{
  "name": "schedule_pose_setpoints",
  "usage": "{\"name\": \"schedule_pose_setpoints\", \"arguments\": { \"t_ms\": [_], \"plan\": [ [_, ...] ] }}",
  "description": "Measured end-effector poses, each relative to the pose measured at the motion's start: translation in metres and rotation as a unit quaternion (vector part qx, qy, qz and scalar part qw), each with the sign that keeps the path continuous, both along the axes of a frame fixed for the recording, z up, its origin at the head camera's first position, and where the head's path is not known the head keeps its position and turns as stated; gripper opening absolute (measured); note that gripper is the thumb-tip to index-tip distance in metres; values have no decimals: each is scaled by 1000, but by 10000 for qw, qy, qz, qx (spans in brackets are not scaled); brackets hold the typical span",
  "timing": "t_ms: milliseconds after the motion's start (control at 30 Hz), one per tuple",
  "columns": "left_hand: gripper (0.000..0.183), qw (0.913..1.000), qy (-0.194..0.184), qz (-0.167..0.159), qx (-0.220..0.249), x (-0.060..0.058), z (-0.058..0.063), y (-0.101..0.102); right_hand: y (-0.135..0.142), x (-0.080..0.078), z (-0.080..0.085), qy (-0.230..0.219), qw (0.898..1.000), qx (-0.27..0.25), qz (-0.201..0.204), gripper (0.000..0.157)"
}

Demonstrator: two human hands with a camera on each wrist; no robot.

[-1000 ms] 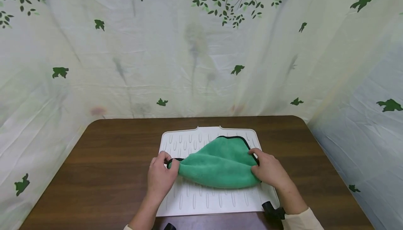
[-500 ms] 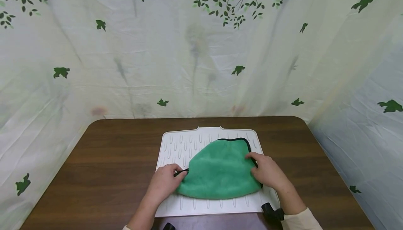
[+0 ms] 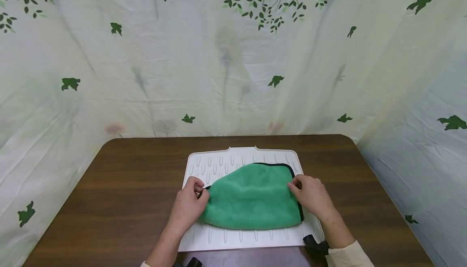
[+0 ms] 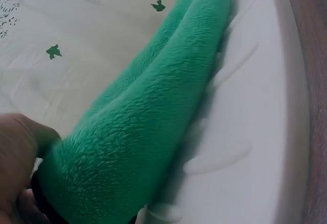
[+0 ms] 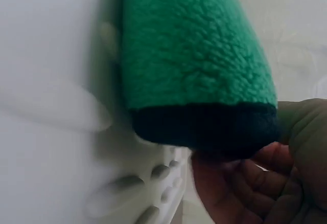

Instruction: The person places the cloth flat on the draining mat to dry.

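A green plush cloth [image 3: 251, 198] with black edging lies folded over on a white board [image 3: 255, 240] with raised oblong bumps. At its left end, my left hand [image 3: 187, 202] pinches the black-edged corner between thumb and fingers. My right hand [image 3: 313, 196] pinches the black-trimmed right edge. The left wrist view has the cloth [image 4: 138, 111] stretching in a soft fold from the left hand [image 4: 20, 157] towards the other hand at the top. Up close on the right, the thumb and fingers of the right hand [image 5: 286, 178] hold the dark border; the board's bumps show underneath.
The board rests on a brown wooden table [image 3: 138, 186] near its front edge. Behind and to the sides hangs a pale curtain [image 3: 233, 96] printed with green leaves. A black wrist device [image 3: 315, 244] sits by the right sleeve [image 3: 348, 255].
The cloth's front part has spread lower and smoother. My left hand moved down and right, then back up and left with its corner. My right hand shifted slightly along the right edge.
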State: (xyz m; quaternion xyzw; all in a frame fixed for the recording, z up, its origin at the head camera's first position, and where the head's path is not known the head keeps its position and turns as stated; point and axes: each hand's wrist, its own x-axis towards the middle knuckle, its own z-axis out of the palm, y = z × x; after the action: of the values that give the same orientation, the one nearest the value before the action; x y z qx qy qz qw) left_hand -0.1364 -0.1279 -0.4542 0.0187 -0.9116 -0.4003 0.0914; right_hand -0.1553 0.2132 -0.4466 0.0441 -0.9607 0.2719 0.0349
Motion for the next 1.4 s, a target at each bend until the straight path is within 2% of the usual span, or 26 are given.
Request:
{"name": "schedule_pose_setpoints", "arguments": {
  "t_ms": [67,133,267,333,400,467,567,633,700,767,833,900,967,1067,1100,1167,1233,1333,1400],
  "plan": [
    [21,9997,-96,-218,107,0,-1,0,0,0,-1,-49,9999,-28,161,4],
    [26,9994,-11,-243,265,-1,-1,0,1,1,-1,32,9996,-140,247,11],
    [23,9937,689,145,868,-1,4,-2,2,1,4,541,9968,-581,-40,24],
    [21,9909,843,251,1022,-1,6,-4,3,1,7,621,9951,-736,-219,26],
    [21,9933,546,153,1012,-1,5,-5,5,1,7,376,9973,-605,-203,24],
    [23,9963,-21,-128,855,-2,2,-6,7,1,3,-37,9997,-244,-17,18],
    [22,9930,-781,-612,636,-1,-4,-5,7,0,-4,-327,9991,105,259,2],
    [24,9899,-948,-906,535,-1,-7,-4,6,-1,-7,-153,9992,125,350,3],
    [28,9877,-905,-1188,455,0,-10,-3,5,-1,-8,-128,9992,-36,370,5],
    [34,9863,-740,-1402,448,0,-9,-1,5,-1,-7,-121,9988,-145,460,16],
    [43,9868,-512,-1446,526,1,-6,0,5,-1,-5,-129,9982,-300,509,29],
    [47,9887,-246,-1331,638,1,-1,1,4,-1,-3,19,9979,-446,464,35],
    [41,9920,63,-1036,718,0,3,2,4,-2,-1,242,9976,-543,347,36],
    [21,9958,250,-620,621,-2,3,-1,4,-4,-2,131,9983,-524,199,30],
    [16,9971,223,-507,523,-3,2,-3,5,-5,-3,40,9987,-460,207,27],
    [13,9980,-76,-455,423,-5,-2,-6,6,-7,-7,-148,9988,-347,296,21],
    [20,9963,-488,-603,362,-6,-7,-10,7,-8,-12,-229,9985,-314,390,18],
    [39,9884,-1000,-985,573,-7,-11,-13,9,-10,-15,-329,9976,-413,457,21],
    [46,9844,-1129,-1125,745,-8,-11,-15,11,-10,-15,-369,9970,-482,477,24]
  ]
}}
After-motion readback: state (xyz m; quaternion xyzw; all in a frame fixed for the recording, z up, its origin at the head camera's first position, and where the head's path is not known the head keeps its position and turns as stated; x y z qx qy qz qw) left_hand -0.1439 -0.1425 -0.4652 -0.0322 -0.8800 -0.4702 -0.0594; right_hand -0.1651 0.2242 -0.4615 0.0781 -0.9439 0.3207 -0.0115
